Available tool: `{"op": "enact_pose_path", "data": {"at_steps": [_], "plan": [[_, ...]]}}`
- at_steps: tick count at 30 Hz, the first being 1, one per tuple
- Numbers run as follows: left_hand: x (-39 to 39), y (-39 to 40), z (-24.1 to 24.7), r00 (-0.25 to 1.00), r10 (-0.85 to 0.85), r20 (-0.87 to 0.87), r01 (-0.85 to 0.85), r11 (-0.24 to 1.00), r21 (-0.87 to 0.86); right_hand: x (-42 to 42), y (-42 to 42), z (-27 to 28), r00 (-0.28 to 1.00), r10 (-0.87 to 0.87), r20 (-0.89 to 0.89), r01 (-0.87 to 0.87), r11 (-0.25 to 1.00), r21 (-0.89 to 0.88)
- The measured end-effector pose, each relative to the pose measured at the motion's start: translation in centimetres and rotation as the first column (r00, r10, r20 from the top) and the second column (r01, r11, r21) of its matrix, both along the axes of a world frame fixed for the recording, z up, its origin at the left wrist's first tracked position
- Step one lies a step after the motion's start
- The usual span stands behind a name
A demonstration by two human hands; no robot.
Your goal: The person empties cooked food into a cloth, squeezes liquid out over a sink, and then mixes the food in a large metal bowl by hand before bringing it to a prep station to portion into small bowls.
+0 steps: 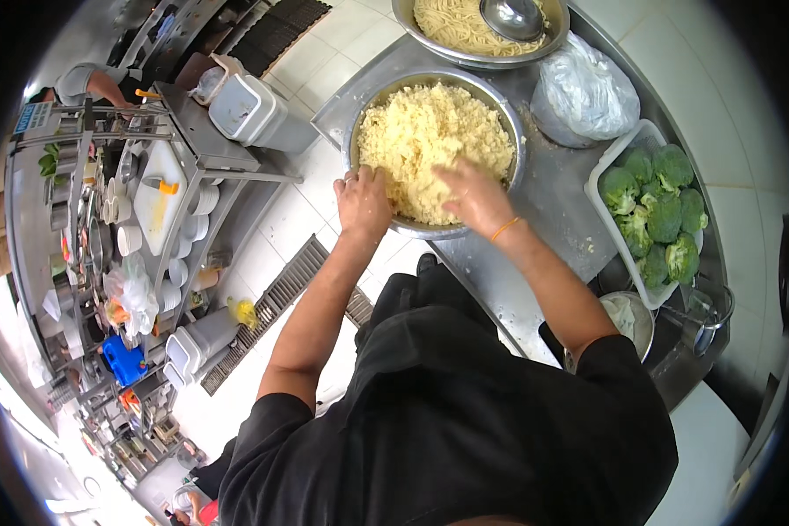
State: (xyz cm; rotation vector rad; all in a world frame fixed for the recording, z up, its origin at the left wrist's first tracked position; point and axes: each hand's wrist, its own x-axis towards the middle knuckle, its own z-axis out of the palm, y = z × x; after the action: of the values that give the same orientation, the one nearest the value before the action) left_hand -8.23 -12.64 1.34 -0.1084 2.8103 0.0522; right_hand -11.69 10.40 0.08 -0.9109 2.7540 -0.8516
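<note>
A wide metal bowl [519, 154] on the steel counter is heaped with a crumbly pale yellow mixture [427, 125]. On the bowl's near left rim rests my left hand [364, 202], its fingertips at the edge of the crumbs; whether it grips the rim is hard to tell. My right hand [477, 197], blurred, has its fingers spread over the near right part of the mixture, with an orange band [505, 229] round the wrist. Beyond the bowl stands another metal bowl [404, 29] of noodles [450, 29], with a metal ladle or small bowl [511, 18] on top.
Right of the bowls are a plastic-covered container [585, 92] and a white basket [595, 191] of broccoli [664, 214]. Lidded bins [243, 108] stand on the tiled floor at left, near a steel shelf unit with a cutting board [159, 204] and knife. A person [92, 82] is at upper left.
</note>
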Motion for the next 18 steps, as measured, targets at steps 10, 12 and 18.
{"op": "enact_pose_path", "data": {"at_steps": [10, 12, 18], "plan": [[-8.9, -0.2, -2.5, 0.992, -0.021, -0.127, 0.051, 0.969, 0.24, -9.7, -4.1, 4.3, 0.968, 0.157, 0.195, -0.185, 0.974, 0.133], [-8.0, 0.5, 0.5, 0.967, 0.069, -0.245, 0.019, 0.94, 0.341, -10.8, -2.3, 3.5, 0.977, 0.179, -0.119, -0.167, 0.98, 0.106], [-3.5, -2.4, 3.0, 0.864, 0.466, -0.193, -0.308, 0.791, 0.529, -11.8, 0.6, 12.1, 0.983, -0.168, 0.08, 0.186, 0.889, -0.418]]}}
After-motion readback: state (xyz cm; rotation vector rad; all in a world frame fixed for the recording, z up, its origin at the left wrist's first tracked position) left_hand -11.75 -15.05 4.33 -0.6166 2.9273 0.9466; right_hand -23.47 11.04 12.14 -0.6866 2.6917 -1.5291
